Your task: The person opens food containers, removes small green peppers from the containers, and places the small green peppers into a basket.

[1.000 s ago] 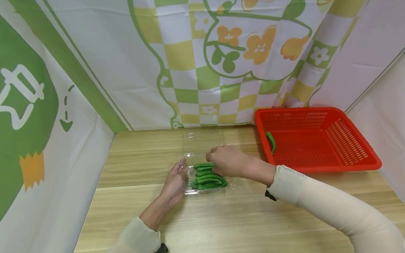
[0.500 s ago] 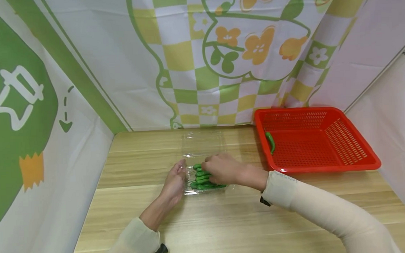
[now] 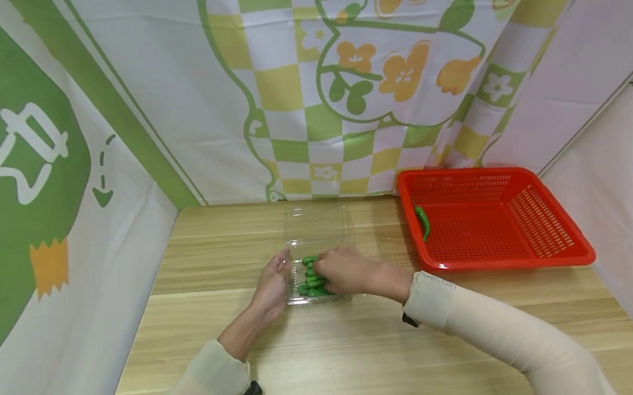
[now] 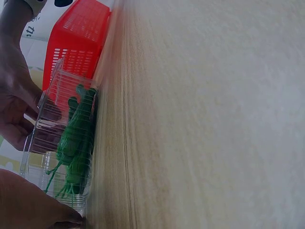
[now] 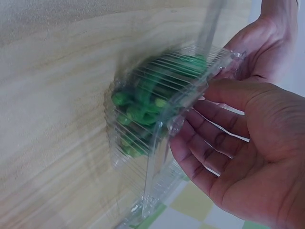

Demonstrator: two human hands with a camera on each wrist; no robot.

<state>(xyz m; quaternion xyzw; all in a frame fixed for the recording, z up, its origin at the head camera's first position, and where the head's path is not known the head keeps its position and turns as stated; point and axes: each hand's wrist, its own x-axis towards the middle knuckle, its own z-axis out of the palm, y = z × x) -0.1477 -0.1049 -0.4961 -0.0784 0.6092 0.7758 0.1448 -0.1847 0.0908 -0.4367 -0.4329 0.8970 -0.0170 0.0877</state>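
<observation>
A clear plastic clamshell box [image 3: 305, 301] lies on the table with its lid [image 3: 318, 223] folded back. Several green chili peppers [image 3: 314, 282] fill it side by side, stems toward the left. My left hand [image 3: 269, 287] holds the box by its left end, fingertips at the rim. My right hand [image 3: 344, 270] reaches in over the right part of the peppers and covers their ends. From the right wrist view, the fingers [image 5: 205, 143] bend loosely at the box's edge, thumb apart, with no pepper gripped between them. The left wrist view shows the peppers [image 4: 76, 143] through the box wall.
A red perforated plastic basket [image 3: 499, 264] stands at the back right of the wooden table [image 3: 384, 346]. One green chili [image 3: 422, 223] leans inside its left wall. A patterned curtain [image 3: 330, 144] hangs behind the table.
My right hand has moved slightly left and down over the peppers, covering more of their right ends. The left hand and the box stay in place.
</observation>
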